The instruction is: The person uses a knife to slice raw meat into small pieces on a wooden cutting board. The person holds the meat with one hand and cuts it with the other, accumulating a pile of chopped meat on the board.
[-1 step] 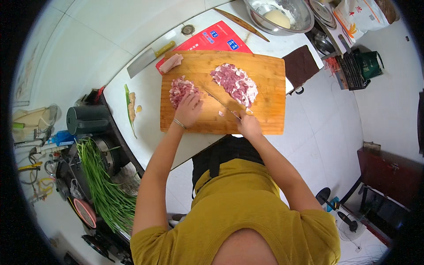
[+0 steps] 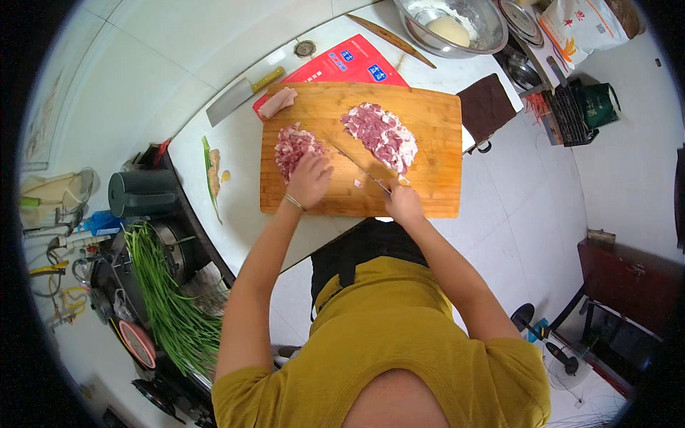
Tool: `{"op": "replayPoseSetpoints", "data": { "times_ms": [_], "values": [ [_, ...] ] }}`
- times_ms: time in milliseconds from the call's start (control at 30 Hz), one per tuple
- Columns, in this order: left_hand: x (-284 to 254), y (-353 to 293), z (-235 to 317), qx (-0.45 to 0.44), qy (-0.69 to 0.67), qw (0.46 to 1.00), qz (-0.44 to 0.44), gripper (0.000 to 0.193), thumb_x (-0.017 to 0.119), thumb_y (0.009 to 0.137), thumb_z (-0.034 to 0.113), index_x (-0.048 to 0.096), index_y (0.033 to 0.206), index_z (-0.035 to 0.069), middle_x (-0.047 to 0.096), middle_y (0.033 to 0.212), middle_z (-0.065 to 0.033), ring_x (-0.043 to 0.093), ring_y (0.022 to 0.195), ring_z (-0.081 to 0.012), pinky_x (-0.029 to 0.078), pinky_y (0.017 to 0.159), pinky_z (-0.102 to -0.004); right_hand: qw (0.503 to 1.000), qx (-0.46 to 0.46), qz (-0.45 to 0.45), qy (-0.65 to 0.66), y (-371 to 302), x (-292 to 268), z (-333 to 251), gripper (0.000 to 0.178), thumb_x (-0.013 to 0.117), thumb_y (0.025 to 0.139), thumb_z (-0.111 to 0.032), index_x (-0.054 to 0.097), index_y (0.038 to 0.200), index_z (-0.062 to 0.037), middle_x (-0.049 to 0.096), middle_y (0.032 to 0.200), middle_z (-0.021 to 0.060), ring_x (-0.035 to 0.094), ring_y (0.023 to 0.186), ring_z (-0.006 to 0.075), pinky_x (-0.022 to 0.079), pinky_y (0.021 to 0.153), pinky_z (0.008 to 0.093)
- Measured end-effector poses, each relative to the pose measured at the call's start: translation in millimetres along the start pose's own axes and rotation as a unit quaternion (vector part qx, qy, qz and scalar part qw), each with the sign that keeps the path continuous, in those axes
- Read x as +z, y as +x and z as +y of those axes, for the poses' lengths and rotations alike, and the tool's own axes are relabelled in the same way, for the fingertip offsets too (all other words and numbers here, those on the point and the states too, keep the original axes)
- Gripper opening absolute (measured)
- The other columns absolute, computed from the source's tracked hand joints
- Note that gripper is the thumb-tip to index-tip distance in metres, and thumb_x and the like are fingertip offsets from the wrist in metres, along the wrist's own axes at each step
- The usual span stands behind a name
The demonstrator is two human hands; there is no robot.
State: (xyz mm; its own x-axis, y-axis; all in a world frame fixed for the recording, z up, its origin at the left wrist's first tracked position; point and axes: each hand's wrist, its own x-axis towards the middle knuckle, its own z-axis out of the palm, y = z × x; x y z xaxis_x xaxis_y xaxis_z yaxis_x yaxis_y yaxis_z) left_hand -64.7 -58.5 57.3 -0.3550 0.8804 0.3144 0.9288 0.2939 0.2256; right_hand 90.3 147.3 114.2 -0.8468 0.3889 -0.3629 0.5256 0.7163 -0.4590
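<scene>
On the wooden cutting board point(image 2: 435, 143) lie two heaps of raw meat. My left hand point(image 2: 309, 180) rests at the lower right edge of the diced meat point(image 2: 292, 146), its fingers slightly bent and apart, hiding part of that heap. A knife point(image 2: 362, 168) is held by its handle in my right hand point(image 2: 404, 202), the thin blade slanting up and left across the board between the heaps. Above the knife spreads a larger heap of sliced meat point(image 2: 380, 137), red with white fat. One small scrap point(image 2: 358, 183) sits below the blade. A pale pink chunk point(image 2: 278, 103) occupies the board's upper left corner.
Past the board lie a cleaver point(image 2: 239, 98) and a red plastic sheet point(image 2: 360, 53). Ginger point(image 2: 213, 175) and a green onion point(image 2: 208, 160) are on the table's left. A steel bowl with dough point(image 2: 448, 31) stands far right; a brown cloth point(image 2: 487, 107) hangs over the table's right edge.
My left hand has shifted slightly to the right along the diced meat's edge. The knife and my right hand stay nearly in place.
</scene>
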Motion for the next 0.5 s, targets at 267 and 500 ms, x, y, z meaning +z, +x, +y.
{"op": "replayPoseSetpoints", "data": {
  "times_ms": [267,500],
  "values": [
    [54.7,-6.6,55.0,0.036,-0.034,0.991,-0.126,0.052,0.06,0.078,0.032,0.05,0.121,0.005,0.045,0.131,-0.0084,0.033,0.128,-0.0203,0.02,0.109,-0.0407,1.0,0.001,0.024,-0.011,-8.3,-2.2,9.4,0.017,0.053,0.083,-0.019,0.055,0.094,-0.0054,0.061,0.073,0.0247,0.061,0.07,0.0414,0.048,0.065,0.0498],
    [-8.0,-23.9,-21.9,-0.001,0.027,0.997,-0.078,0.04,0.061,0.077,0.02,0.056,0.114,0.005,0.048,0.125,-0.0109,0.043,0.118,-0.0248,0.031,0.102,-0.0399,0.998,-0.03,0.027,-0.05,-7.1,-1.9,1.4,0.02,0.055,0.079,-0.012,0.054,0.098,-0.0066,0.062,0.07,0.023,0.062,0.069,0.0384,0.049,0.062,0.0472]
  ]
}}
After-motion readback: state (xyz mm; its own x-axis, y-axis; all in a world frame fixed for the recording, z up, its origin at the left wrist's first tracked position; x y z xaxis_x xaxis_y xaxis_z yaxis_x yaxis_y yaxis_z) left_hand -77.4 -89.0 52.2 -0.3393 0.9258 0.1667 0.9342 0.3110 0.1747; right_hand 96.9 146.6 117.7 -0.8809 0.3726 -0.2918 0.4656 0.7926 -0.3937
